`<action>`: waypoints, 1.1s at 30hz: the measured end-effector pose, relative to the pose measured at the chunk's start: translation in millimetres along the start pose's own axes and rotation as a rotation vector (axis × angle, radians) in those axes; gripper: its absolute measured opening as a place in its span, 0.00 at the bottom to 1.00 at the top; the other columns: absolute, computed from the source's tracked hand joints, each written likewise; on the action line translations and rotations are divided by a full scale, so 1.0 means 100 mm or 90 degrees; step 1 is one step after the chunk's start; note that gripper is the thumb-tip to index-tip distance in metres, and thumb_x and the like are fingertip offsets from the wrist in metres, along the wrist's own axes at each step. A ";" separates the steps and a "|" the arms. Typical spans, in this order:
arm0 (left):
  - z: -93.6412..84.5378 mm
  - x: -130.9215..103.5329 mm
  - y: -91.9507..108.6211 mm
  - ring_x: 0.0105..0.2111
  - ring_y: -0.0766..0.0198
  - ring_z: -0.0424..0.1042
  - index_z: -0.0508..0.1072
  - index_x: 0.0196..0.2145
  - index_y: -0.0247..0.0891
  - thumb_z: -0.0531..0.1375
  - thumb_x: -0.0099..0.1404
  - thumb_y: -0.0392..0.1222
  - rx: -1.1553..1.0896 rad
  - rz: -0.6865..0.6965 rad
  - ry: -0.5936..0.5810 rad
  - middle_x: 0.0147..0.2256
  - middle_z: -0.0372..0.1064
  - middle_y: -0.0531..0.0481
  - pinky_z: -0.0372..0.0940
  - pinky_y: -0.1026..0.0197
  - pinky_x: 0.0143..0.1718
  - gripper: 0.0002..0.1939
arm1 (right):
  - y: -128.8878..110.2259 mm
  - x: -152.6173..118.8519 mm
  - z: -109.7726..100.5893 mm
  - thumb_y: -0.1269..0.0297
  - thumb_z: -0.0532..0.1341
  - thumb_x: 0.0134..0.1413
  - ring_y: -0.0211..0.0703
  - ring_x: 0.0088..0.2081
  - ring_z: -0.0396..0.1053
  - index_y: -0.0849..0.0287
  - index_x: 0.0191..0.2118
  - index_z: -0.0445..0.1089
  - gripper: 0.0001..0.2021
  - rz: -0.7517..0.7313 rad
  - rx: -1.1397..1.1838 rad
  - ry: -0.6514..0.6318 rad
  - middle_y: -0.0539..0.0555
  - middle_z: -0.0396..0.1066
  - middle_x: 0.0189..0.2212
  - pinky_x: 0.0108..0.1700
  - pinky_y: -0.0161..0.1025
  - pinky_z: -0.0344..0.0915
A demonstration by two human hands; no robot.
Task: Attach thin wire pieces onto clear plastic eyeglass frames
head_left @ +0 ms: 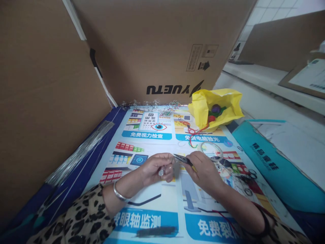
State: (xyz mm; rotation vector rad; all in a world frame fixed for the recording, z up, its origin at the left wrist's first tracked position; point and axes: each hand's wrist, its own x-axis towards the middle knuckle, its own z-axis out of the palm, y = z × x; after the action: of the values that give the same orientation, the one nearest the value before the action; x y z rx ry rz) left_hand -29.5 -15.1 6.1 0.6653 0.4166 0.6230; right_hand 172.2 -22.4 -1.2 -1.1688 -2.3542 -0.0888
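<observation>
My left hand [159,167] is closed near the middle of the view, pinching a small clear, shiny piece [160,172] that looks like wire or plastic. My right hand [203,169] is wrapped round a pair of pliers [184,158] with dark, pointed jaws and a bit of yellow on the handle. The pliers' tips point left and lie close to the fingertips of my left hand. Whether the jaws grip anything is too small to tell. Both hands are above a printed poster [149,203] with Chinese text and an eye chart.
Silver wires [81,152] lie at the left beside scissors [39,215]. Wire pieces [154,105] line the poster's back edge. A yellow bag [200,108] holds coloured thread; a tape roll [212,150] sits nearer. Cardboard [152,51] stands behind, and a teal box [266,159] is at right.
</observation>
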 end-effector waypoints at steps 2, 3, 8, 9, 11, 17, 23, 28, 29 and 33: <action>0.01 -0.01 0.01 0.15 0.71 0.57 0.62 0.26 0.36 0.56 0.58 0.37 0.018 -0.003 0.000 0.16 0.55 0.57 0.54 0.64 0.22 0.05 | 0.00 0.00 0.00 0.64 0.52 0.57 0.45 0.34 0.60 0.60 0.32 0.64 0.07 -0.002 -0.006 0.000 0.56 0.64 0.29 0.36 0.40 0.59; 0.00 -0.02 0.01 0.14 0.71 0.57 0.63 0.26 0.36 0.56 0.58 0.37 0.025 -0.005 0.000 0.16 0.56 0.57 0.54 0.64 0.21 0.05 | 0.00 0.00 -0.01 0.64 0.52 0.57 0.45 0.34 0.60 0.60 0.32 0.64 0.07 -0.003 -0.010 0.000 0.56 0.64 0.28 0.36 0.40 0.59; -0.02 -0.01 0.00 0.12 0.71 0.57 0.63 0.25 0.36 0.55 0.58 0.38 0.034 -0.031 -0.006 0.14 0.56 0.58 0.55 0.63 0.19 0.05 | 0.00 -0.01 0.00 0.62 0.51 0.58 0.44 0.34 0.60 0.60 0.31 0.64 0.10 -0.007 -0.019 -0.007 0.56 0.64 0.28 0.36 0.39 0.58; -0.03 -0.01 0.00 0.12 0.71 0.57 0.62 0.25 0.37 0.55 0.58 0.38 0.037 -0.036 -0.009 0.14 0.56 0.59 0.55 0.64 0.19 0.06 | 0.00 -0.01 0.01 0.61 0.51 0.58 0.44 0.34 0.60 0.60 0.31 0.64 0.10 -0.009 -0.019 -0.006 0.56 0.64 0.28 0.36 0.39 0.58; -0.06 0.00 0.00 0.12 0.70 0.57 0.62 0.25 0.37 0.55 0.57 0.38 0.040 -0.044 -0.019 0.13 0.57 0.59 0.56 0.64 0.18 0.05 | 0.00 -0.01 0.01 0.62 0.51 0.58 0.43 0.33 0.60 0.61 0.30 0.64 0.10 -0.012 -0.016 -0.003 0.55 0.64 0.27 0.36 0.38 0.58; -0.14 -0.01 0.00 0.10 0.70 0.54 0.62 0.25 0.36 0.54 0.59 0.38 0.040 -0.063 -0.068 0.11 0.57 0.59 0.53 0.65 0.15 0.06 | -0.01 -0.03 0.01 0.61 0.51 0.58 0.41 0.32 0.60 0.61 0.29 0.64 0.11 -0.020 0.006 -0.017 0.54 0.63 0.26 0.33 0.36 0.57; -0.09 -0.02 0.04 0.10 0.74 0.49 0.60 0.23 0.37 0.55 0.57 0.37 0.056 -0.081 -0.022 0.11 0.51 0.61 0.48 0.67 0.14 0.08 | 0.01 -0.04 0.00 0.61 0.50 0.59 0.39 0.30 0.62 0.61 0.29 0.64 0.12 -0.016 0.033 -0.040 0.53 0.64 0.26 0.32 0.34 0.57; -0.09 -0.02 0.11 0.10 0.75 0.46 0.59 0.24 0.37 0.57 0.56 0.37 0.108 -0.090 -0.008 0.12 0.48 0.62 0.43 0.68 0.14 0.08 | 0.00 -0.03 0.02 0.59 0.49 0.59 0.39 0.30 0.62 0.60 0.29 0.64 0.13 0.011 0.023 -0.086 0.53 0.65 0.26 0.32 0.33 0.56; -0.10 -0.02 0.13 0.10 0.75 0.45 0.59 0.25 0.37 0.57 0.56 0.38 0.132 -0.090 -0.002 0.12 0.47 0.62 0.43 0.69 0.14 0.08 | 0.00 -0.03 0.03 0.58 0.49 0.59 0.39 0.31 0.63 0.60 0.30 0.64 0.13 0.022 0.010 -0.099 0.53 0.65 0.27 0.32 0.34 0.56; -0.19 -0.04 0.24 0.12 0.74 0.47 0.61 0.27 0.37 0.53 0.58 0.40 0.387 -0.049 0.100 0.15 0.51 0.60 0.44 0.69 0.14 0.05 | 0.00 -0.02 0.05 0.57 0.49 0.59 0.43 0.36 0.63 0.60 0.32 0.64 0.13 0.047 -0.054 -0.149 0.55 0.65 0.31 0.36 0.36 0.56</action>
State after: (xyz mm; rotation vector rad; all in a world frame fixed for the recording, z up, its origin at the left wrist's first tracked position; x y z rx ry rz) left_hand -52.7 5.5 9.2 1.1752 0.7885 0.4748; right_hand 171.0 -22.5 -6.2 -1.3702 -2.5273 -0.0270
